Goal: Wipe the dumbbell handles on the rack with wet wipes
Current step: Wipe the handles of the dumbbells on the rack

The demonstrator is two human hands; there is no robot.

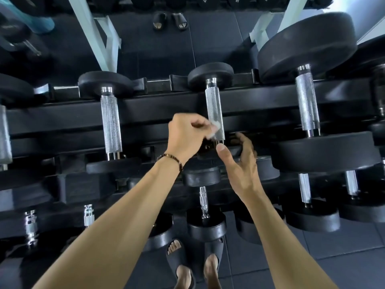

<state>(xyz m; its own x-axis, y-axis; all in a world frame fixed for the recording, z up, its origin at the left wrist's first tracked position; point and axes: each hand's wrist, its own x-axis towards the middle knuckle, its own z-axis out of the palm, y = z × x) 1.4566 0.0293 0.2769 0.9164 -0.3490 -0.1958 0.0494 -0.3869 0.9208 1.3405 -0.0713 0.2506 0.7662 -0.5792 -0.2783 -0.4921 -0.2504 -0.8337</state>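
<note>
1. Our left hand (186, 135) has its fingers curled, pinching a small white wet wipe (214, 127) against the near end of the middle dumbbell handle (214, 113) on the top tier.
2. Our right hand (239, 163) is spread loosely, fingers and thumb apart. It reaches around the near black dumbbell head (231, 152) just below that handle, and we cannot tell whether the fingers actually press on it or only hover.
3. We judge the step in hand to be wiping this middle handle, with the wipe at its lower end.
4. The next move probably calls for running the wipe along the knurled length toward the far head, while the right hand steadies the weight or turns it so the underside gets covered.
5. Outward on the rack (145, 109), the left handle (110, 126) and the right handle (307, 101) lie parallel to this one, well apart.
</note>
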